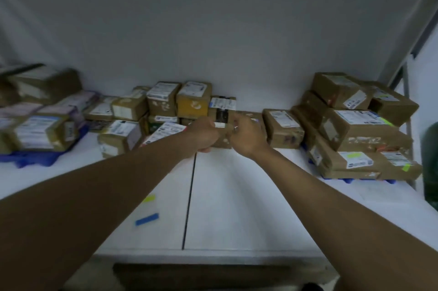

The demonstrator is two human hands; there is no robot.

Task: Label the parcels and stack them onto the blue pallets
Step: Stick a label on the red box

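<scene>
Both my arms stretch across the white table point(237, 196) to a small brown parcel point(224, 141) at the back centre. My left hand point(205, 135) grips its left side with curled fingers. My right hand point(247, 135) grips its right side. A heap of unsorted brown parcels point(163, 106) with white shipping labels lies behind and to the left of it. Stacked parcels point(40, 132) sit on a blue pallet point(35, 157) at the far left. More stacked parcels point(355, 129) cover a second blue pallet point(350, 180) at the right; some carry yellow-green stickers.
A yellow-green label strip point(148, 198) and a blue label strip point(147, 219) lie on the table near my left forearm. A dark seam point(188, 207) runs down the table's middle. A white wall stands behind the parcels. A dark green object point(431, 160) is at the right edge.
</scene>
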